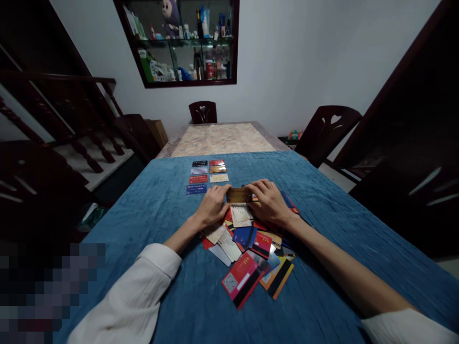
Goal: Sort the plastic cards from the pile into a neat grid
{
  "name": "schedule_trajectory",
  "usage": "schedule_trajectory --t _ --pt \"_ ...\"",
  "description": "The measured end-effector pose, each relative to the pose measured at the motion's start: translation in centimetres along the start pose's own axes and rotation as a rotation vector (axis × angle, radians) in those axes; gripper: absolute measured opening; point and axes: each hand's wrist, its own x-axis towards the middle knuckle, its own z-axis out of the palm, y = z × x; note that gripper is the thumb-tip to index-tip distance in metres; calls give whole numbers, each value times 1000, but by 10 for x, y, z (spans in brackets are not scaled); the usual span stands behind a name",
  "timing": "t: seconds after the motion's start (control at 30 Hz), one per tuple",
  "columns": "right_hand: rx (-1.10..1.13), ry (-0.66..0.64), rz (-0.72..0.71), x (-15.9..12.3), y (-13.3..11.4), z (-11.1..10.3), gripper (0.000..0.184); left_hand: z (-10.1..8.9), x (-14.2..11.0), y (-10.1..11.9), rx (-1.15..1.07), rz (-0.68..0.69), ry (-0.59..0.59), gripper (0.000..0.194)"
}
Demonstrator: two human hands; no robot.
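A gold-brown plastic card (pixel 238 195) is held up by its two short ends between my hands. My left hand (pixel 212 206) pinches the left end, and my right hand (pixel 266 200) has the right end in its fingers. Below and around them spreads a loose pile of cards; a red magnetic-stripe card (pixel 242 278) and a yellow one (pixel 278 278) lie nearest me. Beyond my left hand, several cards sit in two neat columns, among them a blue card (pixel 196 189) and a cream card (pixel 218 177). My right hand covers part of the pile.
A blue cloth (pixel 150 210) covers the near part of the table, with a patterned tablecloth (pixel 222 137) beyond it. Dark wooden chairs stand at the far end (pixel 202 112) and the right side (pixel 328 131). A glass-shelved wall cabinet (pixel 186 43) hangs behind.
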Motion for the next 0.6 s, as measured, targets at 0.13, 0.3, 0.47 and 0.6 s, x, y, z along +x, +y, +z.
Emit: schedule_trajectory --t 0.13,0.3,0.47,0.6 --pt "14 13 5 1 2 2 37 -1 -1 1 52 5 -2 55" --pt "19 19 -3 3 2 3 37 -2 -1 -1 82 10 14 53" --pt "32 30 -22 7 4 5 38 -1 0 -6 119 33 43 54" --pt "28 8 -41 12 8 7 38 -1 2 -10 150 63 64 54"
